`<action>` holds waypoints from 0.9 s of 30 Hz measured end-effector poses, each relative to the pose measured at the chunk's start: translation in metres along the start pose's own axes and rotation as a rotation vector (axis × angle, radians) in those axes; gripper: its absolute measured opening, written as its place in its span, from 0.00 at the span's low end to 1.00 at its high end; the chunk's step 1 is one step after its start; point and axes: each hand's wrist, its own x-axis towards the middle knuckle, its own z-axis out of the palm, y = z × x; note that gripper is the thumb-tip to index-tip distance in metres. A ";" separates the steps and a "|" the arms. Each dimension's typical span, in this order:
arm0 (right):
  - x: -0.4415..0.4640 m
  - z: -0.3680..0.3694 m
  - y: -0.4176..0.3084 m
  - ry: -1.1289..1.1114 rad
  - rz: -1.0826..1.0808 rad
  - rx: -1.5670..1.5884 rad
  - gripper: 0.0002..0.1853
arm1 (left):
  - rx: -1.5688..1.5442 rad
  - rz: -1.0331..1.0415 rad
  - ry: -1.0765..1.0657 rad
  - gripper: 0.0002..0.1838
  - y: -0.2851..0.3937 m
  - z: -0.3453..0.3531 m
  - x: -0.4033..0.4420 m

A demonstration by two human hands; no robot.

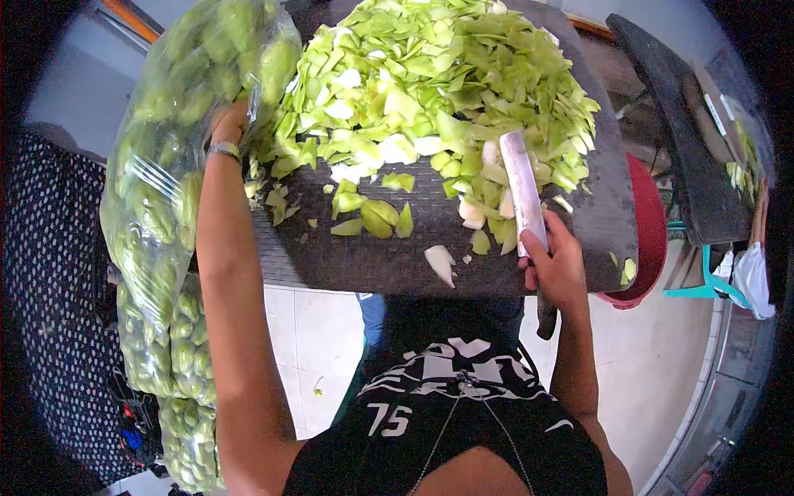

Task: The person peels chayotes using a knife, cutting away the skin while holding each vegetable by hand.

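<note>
My right hand (556,260) is wrapped round the dark handle of a knife (523,186), its broad blade pointing away from me over the table edge side of the cut pieces. At the left, my left hand (229,124) reaches into the mouth of a clear plastic bag (153,198) full of green chayotes (277,70). Its fingers are hidden by the bag, so whether they grip one does not show. A big heap of pale green chayote pieces (430,74) covers the far part of the dark table (331,256). Several loose pieces lie nearer, among them a rounded chunk (380,217).
More filled bags (190,355) stand below the first one at the left. A red tub (641,240) sits beside the table's right edge. Further right are another dark table (686,149), a teal stool (707,277) and part of another person's arm (758,215).
</note>
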 end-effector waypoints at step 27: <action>-0.002 -0.006 -0.004 -0.010 0.071 0.014 0.22 | -1.132 -0.374 -0.118 0.18 0.139 -0.056 -0.110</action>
